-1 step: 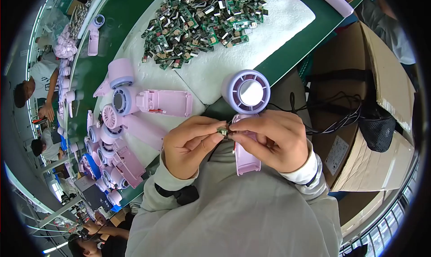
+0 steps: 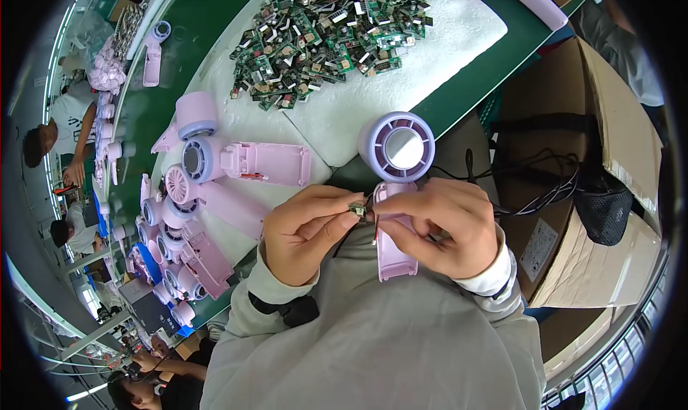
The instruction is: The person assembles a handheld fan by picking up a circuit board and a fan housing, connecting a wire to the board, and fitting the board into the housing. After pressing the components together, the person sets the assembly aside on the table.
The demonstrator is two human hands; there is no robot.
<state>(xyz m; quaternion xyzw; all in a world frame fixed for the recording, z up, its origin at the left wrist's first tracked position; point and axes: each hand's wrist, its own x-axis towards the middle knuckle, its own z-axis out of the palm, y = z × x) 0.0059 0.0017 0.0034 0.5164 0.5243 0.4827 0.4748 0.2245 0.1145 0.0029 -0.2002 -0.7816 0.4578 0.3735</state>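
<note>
My left hand [image 2: 304, 231] pinches a small green circuit board [image 2: 357, 209] between thumb and forefinger. Just right of the board, my right hand [image 2: 448, 227] has its thumb and forefinger curled toward each other; whatever may be between their tips is too small to make out. Under the right hand lies a pink handheld fan body [image 2: 398, 256], its open handle shell pointing toward me. Its round lilac fan head [image 2: 398, 146], with a silvery disc in the middle, faces up beyond my hands. Reddish wire shows beside the right fingertips, along the shell's edge.
A heap of circuit boards [image 2: 322, 45] covers part of a white foam sheet [image 2: 459, 30] on the green table. Several pink fan bodies [image 2: 269, 163] lie to the left. Right are a cardboard box [image 2: 595, 267], black cables and a mesh pouch [image 2: 603, 213]. Other people sit far left.
My right fingertips have drawn slightly to the right, away from the circuit board. The left hand keeps its pinch on the board. The whole view has shifted a little.
</note>
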